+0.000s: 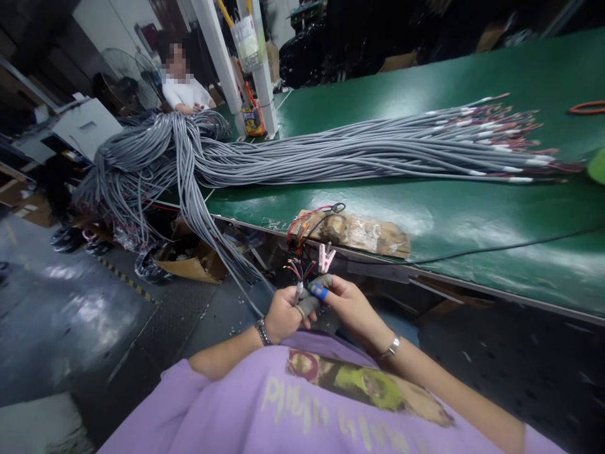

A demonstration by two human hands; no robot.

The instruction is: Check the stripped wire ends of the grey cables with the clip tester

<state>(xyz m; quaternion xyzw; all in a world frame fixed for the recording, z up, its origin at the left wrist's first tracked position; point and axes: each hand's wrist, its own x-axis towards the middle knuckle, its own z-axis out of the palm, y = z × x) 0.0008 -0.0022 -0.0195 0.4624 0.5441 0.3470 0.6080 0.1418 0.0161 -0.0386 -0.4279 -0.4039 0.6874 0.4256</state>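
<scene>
Head view: the left hand [285, 312] grips a cable end [299, 290] just off the tabletop [472, 217] edge, seemingly so its wires [297, 270] fan upward freely. Beside it, the right hand [339, 294] curls in; whether it pinches anything, I cannot tell.

Lilac shirt [227, 403] & yellow pack [253, 122] bear txt [309, 410], all illeg.

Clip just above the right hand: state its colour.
The clip is pale pink, seen in the head view.
</scene>
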